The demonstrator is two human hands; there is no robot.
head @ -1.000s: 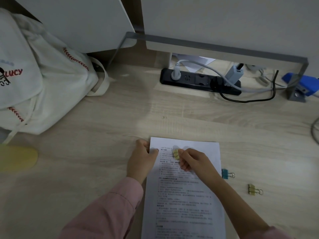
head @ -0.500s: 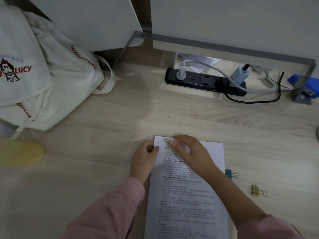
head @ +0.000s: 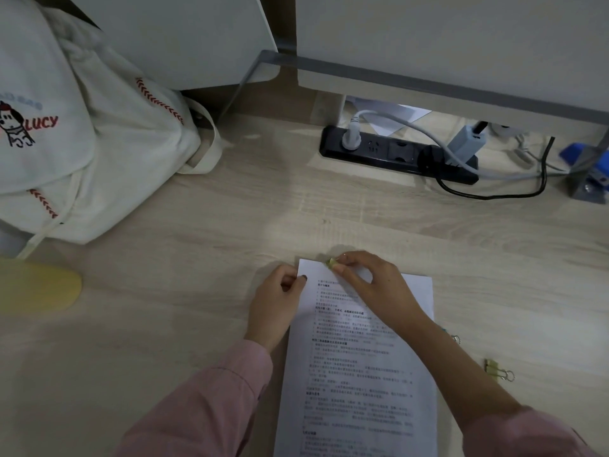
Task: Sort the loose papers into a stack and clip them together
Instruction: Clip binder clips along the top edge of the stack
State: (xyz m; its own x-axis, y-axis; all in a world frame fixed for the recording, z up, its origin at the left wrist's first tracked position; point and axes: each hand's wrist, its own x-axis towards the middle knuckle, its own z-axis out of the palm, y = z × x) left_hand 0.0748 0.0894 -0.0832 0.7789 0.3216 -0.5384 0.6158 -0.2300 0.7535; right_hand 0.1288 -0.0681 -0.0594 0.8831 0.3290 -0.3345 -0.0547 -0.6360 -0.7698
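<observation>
A stack of printed papers (head: 359, 367) lies on the wooden desk in front of me. My left hand (head: 275, 305) pinches the stack's upper left edge. My right hand (head: 369, 285) pinches a small yellow binder clip (head: 330, 262) right at the top edge of the papers, near the left corner. Whether the clip's jaws are over the sheets is hidden by my fingers. A second yellow binder clip (head: 497, 369) lies loose on the desk to the right, and a blue clip (head: 453, 338) peeks out from behind my right forearm.
A white canvas backpack (head: 82, 143) sits at the far left. A black power strip (head: 395, 155) with plugs and cables lies at the back under a monitor stand. A blue stapler (head: 590, 163) is at the far right, and a yellow object (head: 36, 285) at the left edge.
My right hand carried the yellow clip from over the printed text up to the top edge of the papers. My left hand kept its hold on the left edge.
</observation>
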